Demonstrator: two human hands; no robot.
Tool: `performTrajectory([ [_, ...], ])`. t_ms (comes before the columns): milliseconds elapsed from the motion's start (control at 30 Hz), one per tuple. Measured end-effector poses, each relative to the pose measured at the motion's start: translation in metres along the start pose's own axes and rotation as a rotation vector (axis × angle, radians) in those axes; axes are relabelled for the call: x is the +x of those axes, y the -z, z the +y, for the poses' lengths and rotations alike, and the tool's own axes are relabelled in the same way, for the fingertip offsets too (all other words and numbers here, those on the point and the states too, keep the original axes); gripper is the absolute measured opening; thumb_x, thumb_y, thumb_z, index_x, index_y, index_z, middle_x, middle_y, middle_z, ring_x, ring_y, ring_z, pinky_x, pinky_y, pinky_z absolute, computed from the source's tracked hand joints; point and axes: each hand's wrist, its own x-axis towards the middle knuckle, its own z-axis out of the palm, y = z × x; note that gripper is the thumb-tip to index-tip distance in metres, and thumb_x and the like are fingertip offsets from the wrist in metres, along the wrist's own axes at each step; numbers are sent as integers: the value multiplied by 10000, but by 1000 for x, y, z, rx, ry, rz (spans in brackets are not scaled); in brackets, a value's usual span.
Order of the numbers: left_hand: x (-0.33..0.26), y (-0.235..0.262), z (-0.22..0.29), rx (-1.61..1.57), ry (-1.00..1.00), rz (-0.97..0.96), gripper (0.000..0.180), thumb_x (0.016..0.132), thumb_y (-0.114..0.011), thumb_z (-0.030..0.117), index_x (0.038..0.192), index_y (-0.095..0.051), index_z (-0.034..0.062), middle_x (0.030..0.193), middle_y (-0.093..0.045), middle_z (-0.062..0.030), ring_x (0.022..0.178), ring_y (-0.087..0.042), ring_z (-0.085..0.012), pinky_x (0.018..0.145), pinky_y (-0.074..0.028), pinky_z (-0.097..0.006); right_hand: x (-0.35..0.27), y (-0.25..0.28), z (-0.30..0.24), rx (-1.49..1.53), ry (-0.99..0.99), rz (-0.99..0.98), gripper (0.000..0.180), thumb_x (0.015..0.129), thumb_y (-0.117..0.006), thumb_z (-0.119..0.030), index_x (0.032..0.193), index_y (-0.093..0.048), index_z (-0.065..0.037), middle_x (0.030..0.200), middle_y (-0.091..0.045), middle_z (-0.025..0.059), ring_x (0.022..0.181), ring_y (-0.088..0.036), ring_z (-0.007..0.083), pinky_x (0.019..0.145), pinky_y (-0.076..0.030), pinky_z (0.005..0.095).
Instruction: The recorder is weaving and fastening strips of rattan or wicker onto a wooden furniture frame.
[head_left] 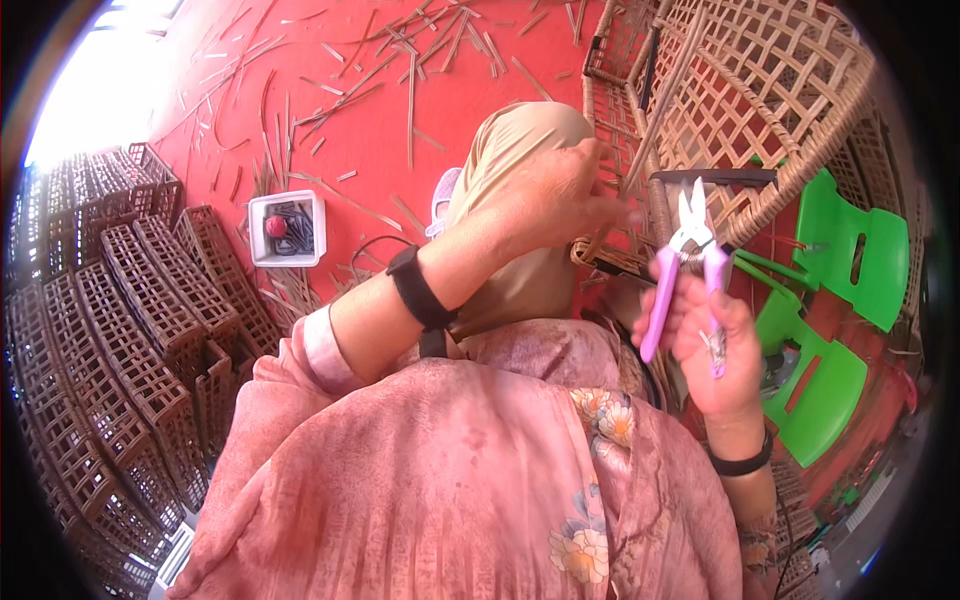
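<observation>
My right hand (728, 345) holds a pair of pruning shears (660, 310) with purple handles, their pale blades pointing up and standing apart. My left hand (550, 195) reaches across in front of my raised knee, fingers bent together around a long cane strip (672, 95). Its fingertips are partly blurred. That strip runs up along a large woven cane piece (770, 90), which has an open lattice and a thick wrapped rim. The shears' blades are close to the lower edge of this woven piece, just right of my left hand.
Cut cane strips (410, 110) litter the red floor (330, 140). A white tub (288, 228) with dark pieces and a red ball-like item stands at left. Stacked brown woven panels (110, 330) line the left side. Green plastic chairs (855, 250) are at right.
</observation>
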Motion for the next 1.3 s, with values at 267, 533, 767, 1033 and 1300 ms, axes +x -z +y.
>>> performTrajectory([
  [267, 25, -13, -27, 347, -163, -128, 194, 754, -699, 168, 931, -730, 95, 767, -689, -117, 742, -659, -319, 704, -491, -417, 12, -2, 4, -326, -517, 173, 708, 912, -515, -613, 1300, -545, -21, 1040, -661, 128, 864, -646, 182, 810, -506, 320],
  [533, 32, -1, -20, 319, -142, -247, 137, 761, -708, 210, 845, -727, 104, 744, -683, -117, 763, -660, -324, 710, -487, -434, 22, -9, -7, -428, -631, 183, 681, 906, -523, -616, 1278, -554, -46, 999, -652, 104, 844, -607, 151, 780, -485, 292],
  [767, 29, 1, -23, 173, -155, -201, 172, 750, -751, 229, 859, -736, 96, 732, -679, -112, 715, -661, -290, 672, -498, -401, 27, -14, -9, -536, -661, 177, 669, 958, -442, -574, 1299, -541, -7, 1039, -678, 153, 877, -654, 194, 800, -509, 325],
  [1033, 22, 3, -28, 32, -195, -69, 162, 784, -749, 224, 821, -702, 73, 642, -621, -81, 600, -582, -225, 612, -462, -338, 18, -16, -8, -543, -628, 141, 639, 970, -459, -534, 1301, -534, 8, 1043, -670, 148, 883, -645, 187, 781, -507, 300],
  [1300, 19, 4, -25, -4, -131, -80, 166, 796, -743, 237, 855, -719, 84, 654, -629, -79, 601, -588, -209, 604, -457, -338, 29, -18, -1, -795, -458, 33, 597, 926, -567, -511, 1163, -545, 36, 951, -570, 70, 843, -541, 154, 787, -455, 295],
])
